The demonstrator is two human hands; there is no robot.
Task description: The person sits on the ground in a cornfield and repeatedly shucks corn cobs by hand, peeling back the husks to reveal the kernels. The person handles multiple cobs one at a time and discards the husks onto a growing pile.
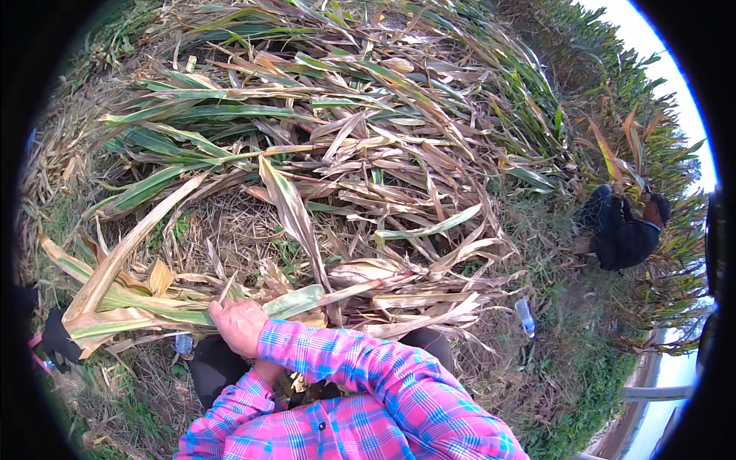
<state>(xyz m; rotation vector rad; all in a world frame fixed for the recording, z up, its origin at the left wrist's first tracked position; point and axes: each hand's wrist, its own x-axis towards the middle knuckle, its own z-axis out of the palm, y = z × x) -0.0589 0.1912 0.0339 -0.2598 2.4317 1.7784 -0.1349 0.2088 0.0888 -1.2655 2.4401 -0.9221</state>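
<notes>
My right hand (pixel 239 326) reaches across to the left over my other wrist, its fingers closed around the corn stalks (pixel 295 302) and their leaves in front of me. My left hand (pixel 268 371) is tucked beneath the right wrist; its fingers are hidden. The held stalks lie crosswise near my knees, with long green and dry tan leaves spreading to the left. A dry, husk-covered corn ear (pixel 366 271) rests just beyond the right forearm.
Cut corn stalks (pixel 360 146) cover the ground ahead. A clear bottle (pixel 525 317) lies at right, and clear plastic (pixel 184 343) by my left knee. A person in dark clothes (pixel 629 238) bends at standing corn (pixel 652 146). Something black (pixel 57 337) sits far left.
</notes>
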